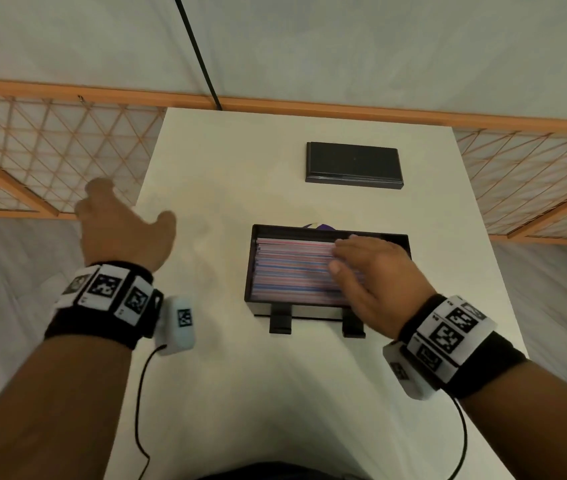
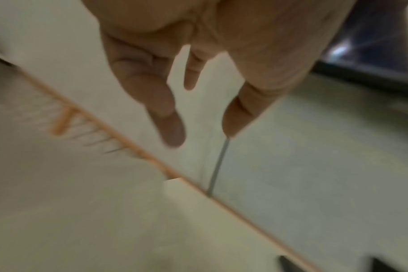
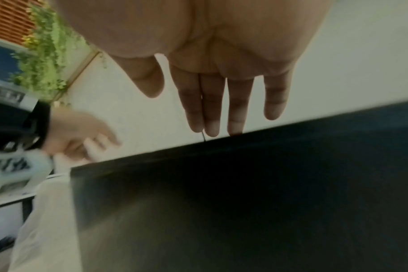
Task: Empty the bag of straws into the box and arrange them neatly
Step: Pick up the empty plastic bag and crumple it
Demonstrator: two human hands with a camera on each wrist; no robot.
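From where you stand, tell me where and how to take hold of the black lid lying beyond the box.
Grip the black lid across its two long edges, coming straight down from above with the free left hand. It lies flat and alone on the white table, so both edges look reachable, and its low, wide shape offers nothing else to pinch.

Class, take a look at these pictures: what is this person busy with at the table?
A person stands at a white table sorting straws. The right hand lies flat, fingers straight, on the pink and blue straws, which lie in rows inside the black box. The left hand is open and holds nothing, out by the table's left edge. A black lid lies farther back. No bag is visible.
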